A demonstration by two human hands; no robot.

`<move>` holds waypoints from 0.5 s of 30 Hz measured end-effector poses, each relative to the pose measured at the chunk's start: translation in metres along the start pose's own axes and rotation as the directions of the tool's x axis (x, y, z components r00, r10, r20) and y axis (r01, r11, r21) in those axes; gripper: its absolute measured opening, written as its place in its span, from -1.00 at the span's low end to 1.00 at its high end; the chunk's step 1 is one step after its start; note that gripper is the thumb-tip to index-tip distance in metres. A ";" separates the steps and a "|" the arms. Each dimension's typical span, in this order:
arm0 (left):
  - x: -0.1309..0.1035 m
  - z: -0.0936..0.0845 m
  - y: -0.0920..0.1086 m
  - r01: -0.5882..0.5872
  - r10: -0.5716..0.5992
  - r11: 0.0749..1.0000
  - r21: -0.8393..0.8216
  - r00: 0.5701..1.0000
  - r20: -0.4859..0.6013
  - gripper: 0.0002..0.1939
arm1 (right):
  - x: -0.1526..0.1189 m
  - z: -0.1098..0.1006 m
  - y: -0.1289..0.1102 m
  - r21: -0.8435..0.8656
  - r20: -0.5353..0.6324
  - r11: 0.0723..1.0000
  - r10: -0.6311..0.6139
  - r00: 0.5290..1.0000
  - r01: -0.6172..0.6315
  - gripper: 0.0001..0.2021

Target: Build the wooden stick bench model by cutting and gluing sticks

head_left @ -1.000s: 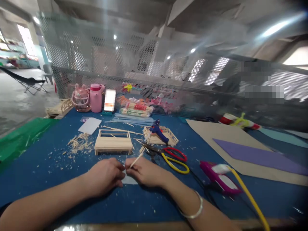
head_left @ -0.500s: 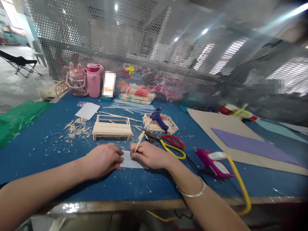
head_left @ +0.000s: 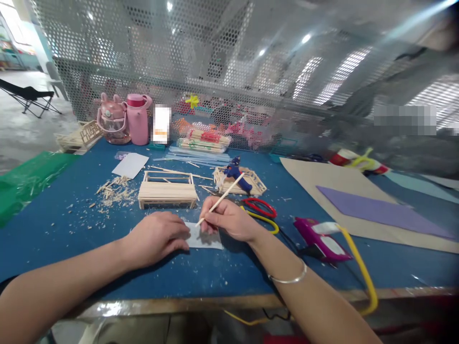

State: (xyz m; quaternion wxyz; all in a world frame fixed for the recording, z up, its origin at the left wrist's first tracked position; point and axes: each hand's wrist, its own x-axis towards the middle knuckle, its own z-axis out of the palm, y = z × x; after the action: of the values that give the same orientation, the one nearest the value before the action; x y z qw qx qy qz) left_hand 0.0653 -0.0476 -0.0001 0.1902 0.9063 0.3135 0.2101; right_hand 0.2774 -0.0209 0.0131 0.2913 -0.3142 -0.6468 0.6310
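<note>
My right hand (head_left: 229,217) pinches a thin wooden stick (head_left: 225,193), which leans up to the right with its lower end at a strip of white paper (head_left: 204,241). My left hand (head_left: 158,239) rests on the left end of that strip, thumb and fingers apart and nothing held in them. Just beyond the hands stands a small bench-like model made of wooden sticks (head_left: 167,191). Scissors (head_left: 263,208) with red and yellow handles lie past my right hand, their blades mostly hidden by it. Behind them a blue glue gun (head_left: 234,174) lies on another stick frame (head_left: 258,181).
Wood scraps (head_left: 116,191) and a white card (head_left: 130,165) lie at the left. A magenta tool (head_left: 322,241) with a yellow cord is at the right, near beige board (head_left: 304,179) and a purple sheet (head_left: 376,210). Pink bottles (head_left: 137,119) stand before a perforated metal screen (head_left: 215,71).
My right hand has lifted and turned slightly, and the stick now slants further right, showing more of its length. My left hand has shifted slightly right on the paper.
</note>
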 end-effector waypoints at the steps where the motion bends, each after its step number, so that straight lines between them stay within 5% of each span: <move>1: 0.000 0.001 0.002 0.044 -0.047 0.995 -0.086 0.998 -0.038 -0.74 | 0.001 0.003 0.001 0.065 0.003 0.998 -0.005 1.000 0.005 -0.70; 7: 0.001 0.006 0.011 0.261 -0.325 0.842 -0.473 0.944 -0.056 -0.80 | 0.001 0.018 0.003 0.164 0.024 0.987 0.002 1.000 -0.006 -0.72; 15: -0.001 0.003 0.009 0.135 -0.179 0.852 -0.505 0.983 -0.039 -0.77 | 0.003 0.015 0.009 0.206 0.034 0.978 0.028 0.999 -0.034 -0.70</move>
State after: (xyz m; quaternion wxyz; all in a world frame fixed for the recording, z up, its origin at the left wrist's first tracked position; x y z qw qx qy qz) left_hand 0.0706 -0.0550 0.0012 0.4218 0.7877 0.3288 0.3058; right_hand 0.2641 -0.0280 0.0040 0.3025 -0.2826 -0.5772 0.7039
